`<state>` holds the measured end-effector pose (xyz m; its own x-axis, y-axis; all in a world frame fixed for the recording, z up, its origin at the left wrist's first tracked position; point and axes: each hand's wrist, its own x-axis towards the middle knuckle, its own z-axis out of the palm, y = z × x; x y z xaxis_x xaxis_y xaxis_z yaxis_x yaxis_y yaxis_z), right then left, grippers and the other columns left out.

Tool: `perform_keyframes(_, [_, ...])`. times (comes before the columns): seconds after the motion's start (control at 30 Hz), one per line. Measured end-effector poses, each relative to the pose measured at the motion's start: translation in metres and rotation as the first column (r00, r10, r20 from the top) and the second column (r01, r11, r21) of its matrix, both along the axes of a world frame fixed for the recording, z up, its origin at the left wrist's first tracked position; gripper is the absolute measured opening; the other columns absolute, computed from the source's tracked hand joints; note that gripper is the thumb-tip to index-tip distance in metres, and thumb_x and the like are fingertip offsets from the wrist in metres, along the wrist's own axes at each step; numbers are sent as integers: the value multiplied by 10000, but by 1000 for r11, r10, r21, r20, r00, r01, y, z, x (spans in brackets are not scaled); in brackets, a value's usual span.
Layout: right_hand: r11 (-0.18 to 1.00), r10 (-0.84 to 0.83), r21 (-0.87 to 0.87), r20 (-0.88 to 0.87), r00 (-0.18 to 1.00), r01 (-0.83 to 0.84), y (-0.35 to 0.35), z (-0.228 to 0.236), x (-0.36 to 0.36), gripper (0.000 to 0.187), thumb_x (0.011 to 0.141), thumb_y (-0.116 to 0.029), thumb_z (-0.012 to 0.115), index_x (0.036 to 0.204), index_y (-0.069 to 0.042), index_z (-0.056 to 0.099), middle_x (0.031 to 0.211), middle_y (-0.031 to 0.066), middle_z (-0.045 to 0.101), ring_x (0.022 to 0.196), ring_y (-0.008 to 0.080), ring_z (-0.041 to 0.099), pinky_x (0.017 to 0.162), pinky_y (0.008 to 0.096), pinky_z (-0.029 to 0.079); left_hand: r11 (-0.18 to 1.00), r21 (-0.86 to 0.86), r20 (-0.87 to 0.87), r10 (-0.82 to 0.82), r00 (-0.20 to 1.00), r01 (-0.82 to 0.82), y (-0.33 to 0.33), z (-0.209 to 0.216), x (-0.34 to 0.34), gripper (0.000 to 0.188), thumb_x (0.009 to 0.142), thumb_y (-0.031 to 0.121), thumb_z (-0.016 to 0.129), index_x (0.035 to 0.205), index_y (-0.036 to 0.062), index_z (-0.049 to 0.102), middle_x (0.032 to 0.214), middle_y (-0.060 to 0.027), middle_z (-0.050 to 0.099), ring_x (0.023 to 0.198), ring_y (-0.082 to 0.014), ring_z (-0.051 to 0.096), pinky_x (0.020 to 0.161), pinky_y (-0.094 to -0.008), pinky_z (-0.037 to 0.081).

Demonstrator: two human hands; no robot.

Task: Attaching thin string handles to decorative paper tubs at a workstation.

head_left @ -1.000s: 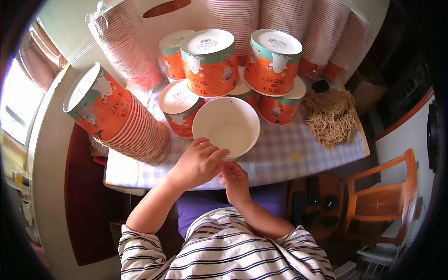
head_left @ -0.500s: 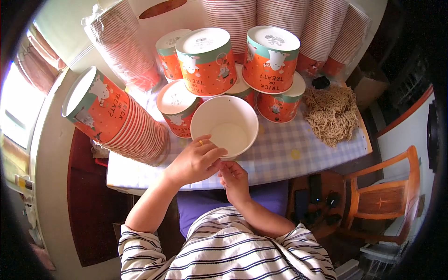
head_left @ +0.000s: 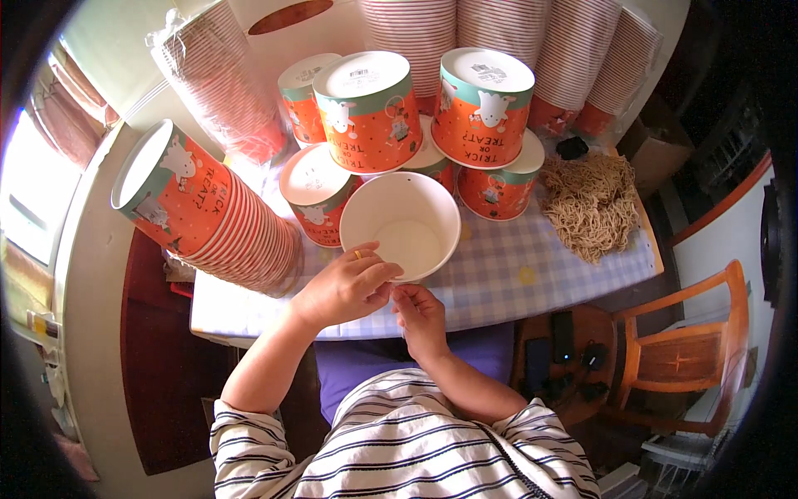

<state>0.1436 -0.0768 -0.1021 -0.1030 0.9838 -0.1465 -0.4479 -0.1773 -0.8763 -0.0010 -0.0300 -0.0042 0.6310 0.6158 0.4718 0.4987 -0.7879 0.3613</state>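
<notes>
A white-lined paper bucket (head_left: 411, 218) stands open side up at the table's near edge, with a small hole in its far rim. My left hand (head_left: 353, 285) is closed over the near left rim, some fingers reaching inside and the others bent outside. Just below that rim my right hand (head_left: 421, 320) pinches thumb against fingertips, close to the left fingertips. Whatever lies in this pinch is too small or hidden to make out. Right behind the bucket are several upside-down orange and green paper buckets (head_left: 370, 116), some stacked upon others.
At left leans a tall nested stack of buckets (head_left: 224, 208). Plastic-wrapped stacks (head_left: 499, 33) line the back. A heap of beige cord (head_left: 588, 204) lies on the right of the checked tablecloth (head_left: 499, 283). A wooden chair (head_left: 682, 358) stands at the right.
My right hand has shifted very slightly, its fingertips a little apart from my left ones. The bucket and the rest have stayed in place.
</notes>
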Motion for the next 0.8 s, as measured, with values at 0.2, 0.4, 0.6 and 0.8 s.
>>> perform_keyframes(0.2, [1000,-25,-14,-89,996,24,0,1,-3,144,888,-203,626,913,-62,609,699,-14,537,517,16,381,446,171,280,1000,-2,-5,-14,1000,14,1,0,0,314,674,-24,660,971,40,583,797,-69,633,785,-262,642,936,-466,454])
perform_keyframes(0.4, [999,-21,32,-42,999,22,2,-2,-3,135,893,-199,620,906,-65,609,694,-18,537,495,11,361,426,170,262,998,55,-6,-1,1000,2,1,0,0,303,679,-22,664,962,51,584,846,-70,651,832,-278,650,889,-438,496])
perform_keyframes(0.6, [999,-27,35,-21,999,28,3,-1,-2,121,891,-187,621,898,-67,612,685,-21,539,490,8,358,414,172,255,999,47,-5,-1,1000,1,2,0,-1,287,679,-16,669,947,52,591,853,-67,657,835,-277,654,871,-427,509])
perform_keyframes(0.8, [997,-38,71,-5,999,38,5,-6,0,125,890,-190,622,914,-67,618,683,-24,536,507,12,366,429,173,267,998,64,-5,-7,1000,7,3,1,1,274,685,-10,669,941,50,591,855,-70,661,821,-264,659,858,-418,516])
